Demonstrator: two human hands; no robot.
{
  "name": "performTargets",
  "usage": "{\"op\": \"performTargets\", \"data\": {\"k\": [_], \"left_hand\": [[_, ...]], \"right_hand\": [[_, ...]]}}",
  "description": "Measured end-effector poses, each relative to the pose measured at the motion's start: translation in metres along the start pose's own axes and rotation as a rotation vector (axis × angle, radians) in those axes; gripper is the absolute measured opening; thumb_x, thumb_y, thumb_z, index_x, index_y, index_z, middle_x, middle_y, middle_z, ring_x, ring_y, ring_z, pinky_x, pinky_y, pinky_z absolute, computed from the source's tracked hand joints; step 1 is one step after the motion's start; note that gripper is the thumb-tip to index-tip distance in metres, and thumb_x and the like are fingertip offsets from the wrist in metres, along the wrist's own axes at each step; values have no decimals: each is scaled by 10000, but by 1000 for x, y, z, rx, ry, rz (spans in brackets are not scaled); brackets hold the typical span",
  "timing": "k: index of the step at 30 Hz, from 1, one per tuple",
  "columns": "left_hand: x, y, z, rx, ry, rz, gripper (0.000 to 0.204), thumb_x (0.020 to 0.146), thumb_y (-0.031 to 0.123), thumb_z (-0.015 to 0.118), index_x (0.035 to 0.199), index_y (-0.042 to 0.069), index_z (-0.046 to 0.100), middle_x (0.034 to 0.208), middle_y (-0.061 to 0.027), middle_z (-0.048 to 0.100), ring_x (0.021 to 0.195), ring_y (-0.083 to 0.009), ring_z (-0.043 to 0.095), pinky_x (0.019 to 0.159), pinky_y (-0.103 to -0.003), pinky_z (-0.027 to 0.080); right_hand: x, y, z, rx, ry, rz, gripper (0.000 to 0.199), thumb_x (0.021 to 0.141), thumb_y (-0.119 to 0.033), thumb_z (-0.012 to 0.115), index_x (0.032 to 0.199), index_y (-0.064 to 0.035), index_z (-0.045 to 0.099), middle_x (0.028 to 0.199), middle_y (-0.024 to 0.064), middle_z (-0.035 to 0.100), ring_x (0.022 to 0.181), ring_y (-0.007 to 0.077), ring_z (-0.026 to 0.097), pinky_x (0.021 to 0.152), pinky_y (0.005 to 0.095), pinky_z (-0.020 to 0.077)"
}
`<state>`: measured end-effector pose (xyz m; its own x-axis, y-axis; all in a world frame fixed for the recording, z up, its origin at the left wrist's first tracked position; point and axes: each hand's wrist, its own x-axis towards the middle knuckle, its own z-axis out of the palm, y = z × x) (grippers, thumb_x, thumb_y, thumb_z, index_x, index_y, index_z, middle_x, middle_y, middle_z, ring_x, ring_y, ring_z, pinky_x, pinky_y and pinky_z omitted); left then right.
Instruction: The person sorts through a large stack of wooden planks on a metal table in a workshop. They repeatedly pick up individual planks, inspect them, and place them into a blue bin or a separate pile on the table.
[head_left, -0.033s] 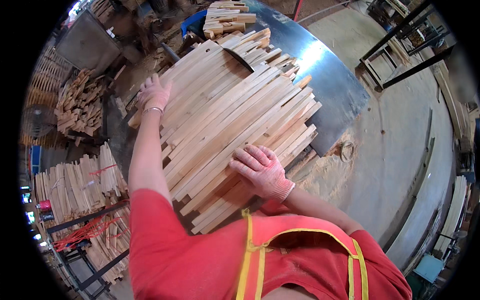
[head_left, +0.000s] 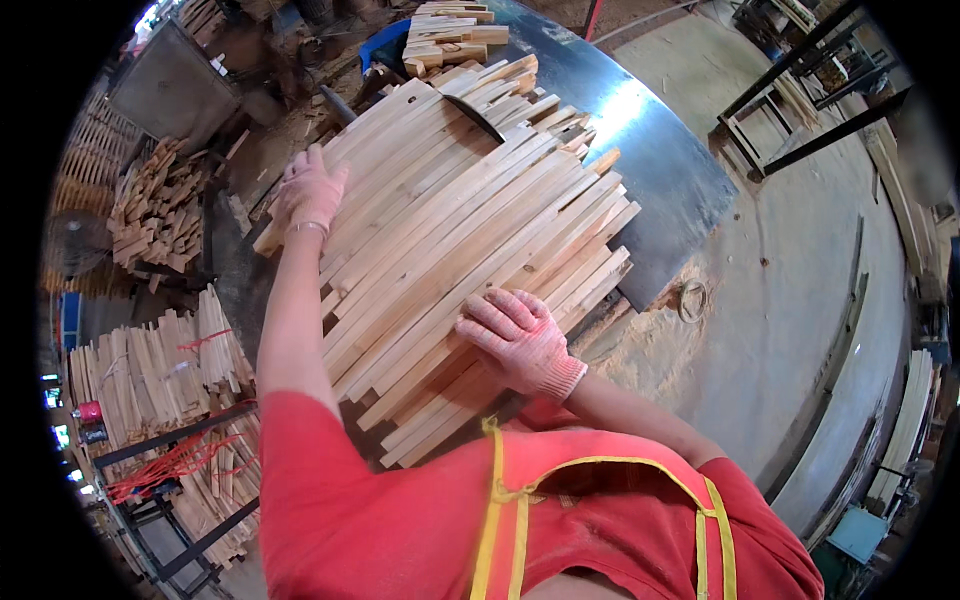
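Observation:
In a pale, pink-stained work glove, my left hand lies with fingers stretched out on the left edge of a wide layer of wooden strips. A bracelet circles that wrist. My right hand, gloved alike, rests on the near right strips with its fingers curled under. The palm side is hidden, so what those fingers hold, if anything, does not show. The strips lie side by side, slanting up to the right with uneven ends. A curved dark saw blade stands up among them at the far side.
Shiny metal tabletop extends behind and right of the strips. A short stack of wood pieces sits at its far end. Bundled strips fill a rack at left, near a heap of offcuts. Sawdust covers floor beside the table.
My left hand has shifted very slightly to the right, its fingers a little closer together. My right hand stays in place on the strips.

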<state>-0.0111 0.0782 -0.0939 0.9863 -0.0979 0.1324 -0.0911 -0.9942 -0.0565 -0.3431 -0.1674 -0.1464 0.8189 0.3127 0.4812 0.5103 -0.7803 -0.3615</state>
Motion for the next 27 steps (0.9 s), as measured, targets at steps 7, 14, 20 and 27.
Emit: {"op": "performTargets", "data": {"k": [7, 14, 20, 27], "left_hand": [[-138, 57, -48, -257, -266, 260, 731, 860, 579, 736, 1300, 2, 647, 1319, -294, 623, 1217, -406, 617, 1038, -479, 500], [-157, 73, -47, -219, -219, 196, 691, 829, 620, 752, 1143, 7, 708, 1157, -249, 713, 1109, -413, 679, 948, -491, 537], [-158, 118, -66, -177, -298, 177, 688, 859, 689, 667, 1078, 40, 728, 1173, -228, 715, 1079, -384, 699, 924, -477, 549], [-161, 111, -53, -166, -219, 198, 685, 893, 691, 623, 1105, 49, 730, 1186, -223, 709, 1114, -375, 681, 944, -475, 535]], "right_hand": [[-1, 3, -13, -1, 48, 9, 591, 790, -253, 734, 1366, -206, 610, 1432, 35, 572, 1341, 281, 533, 1120, 467, 418], [6, -4, -17, -42, 214, 66, 474, 754, -285, 751, 1217, -222, 672, 1260, -9, 638, 1191, 244, 602, 944, 447, 471], [-13, 6, -31, -26, 218, 93, 413, 750, -270, 758, 1156, -225, 705, 1217, -14, 656, 1143, 256, 629, 888, 459, 490], [-15, 8, -45, 19, 298, 28, 411, 761, -245, 771, 1160, -191, 690, 1200, 5, 662, 1151, 270, 608, 943, 475, 455]]}}
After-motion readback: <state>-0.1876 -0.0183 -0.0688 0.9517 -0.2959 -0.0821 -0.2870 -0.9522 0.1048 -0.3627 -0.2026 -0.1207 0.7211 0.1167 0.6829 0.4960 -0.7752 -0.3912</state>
